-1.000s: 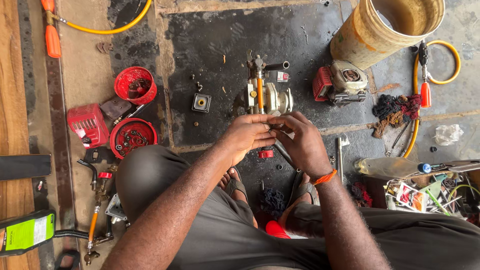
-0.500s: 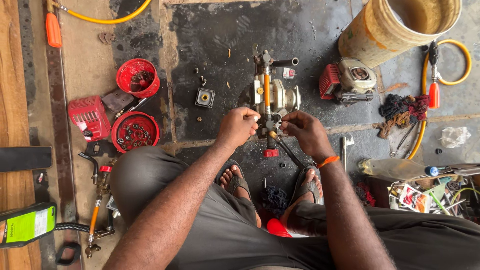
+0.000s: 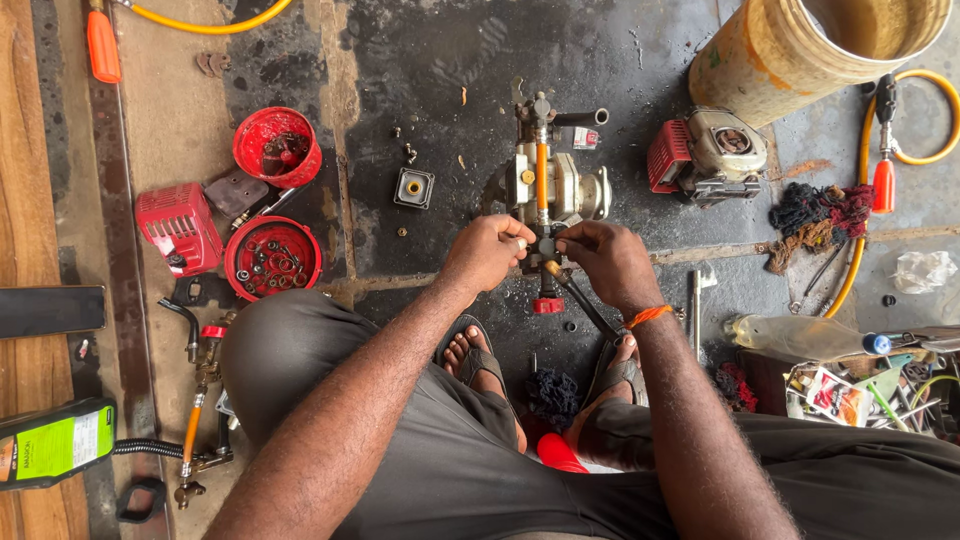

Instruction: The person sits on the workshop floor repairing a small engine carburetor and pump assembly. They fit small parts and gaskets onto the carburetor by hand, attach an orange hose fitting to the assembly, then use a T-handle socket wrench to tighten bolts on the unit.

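- Squatting over a dark mat, the person pinches a small fitting (image 3: 546, 246) with both hands.
- Left hand (image 3: 487, 252) and right hand (image 3: 607, 262) curl closed around it, touching the pump (image 3: 556, 190).
- Red bowl of bolts (image 3: 272, 257) sits well left; bucket (image 3: 800, 55) far right.

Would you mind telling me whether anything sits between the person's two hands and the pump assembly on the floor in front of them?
Nothing visible does. The left hand and the right hand both already meet the near end of the pump assembly, fingers on the small fitting there. The square metal part lies off to the left, clear of them.
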